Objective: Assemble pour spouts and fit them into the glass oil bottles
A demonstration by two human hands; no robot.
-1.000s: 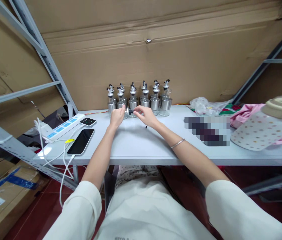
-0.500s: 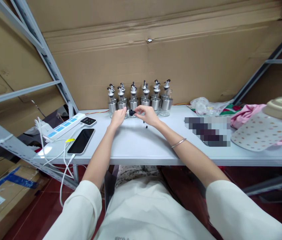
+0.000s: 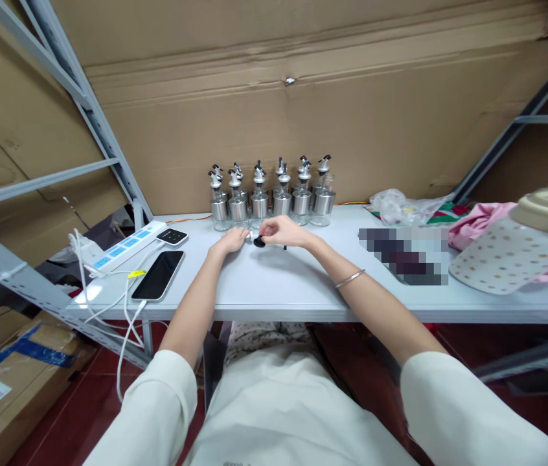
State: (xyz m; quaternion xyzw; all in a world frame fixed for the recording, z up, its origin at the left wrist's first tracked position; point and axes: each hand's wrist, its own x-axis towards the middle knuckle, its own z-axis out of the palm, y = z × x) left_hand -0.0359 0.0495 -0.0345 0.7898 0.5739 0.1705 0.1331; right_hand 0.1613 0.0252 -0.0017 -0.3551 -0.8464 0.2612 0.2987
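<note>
My left hand [image 3: 233, 240] rests low over the tabletop, its fingers closed around a small silvery-white piece [image 3: 249, 235] that mostly hides behind them. Between the fingertips of my right hand [image 3: 282, 231] is a round black stopper [image 3: 259, 242], held just above the table and close to the left fingertips. A tiny black part [image 3: 284, 247] lies on the table below the right hand. Behind both hands stand glass bottles with steel sleeves [image 3: 260, 206] in rows, most topped with silver pourers [image 3: 234, 175] with black flip caps. One bottle [image 3: 323, 204] at the right end has an uncapped neck beside it.
On the white table [image 3: 274, 291], a power strip [image 3: 128, 247], a small black-faced device [image 3: 171, 237] and a phone [image 3: 158, 275] with cables lie left. A plastic bag [image 3: 405, 206], pink cloth [image 3: 482, 220] and a dotted jug [image 3: 512, 252] stand right. Cardboard [image 3: 303, 116] rises behind.
My hands have come down toward the table. The black stopper has tipped downward in my right fingers and shows its round face; the left hand has turned flatter.
</note>
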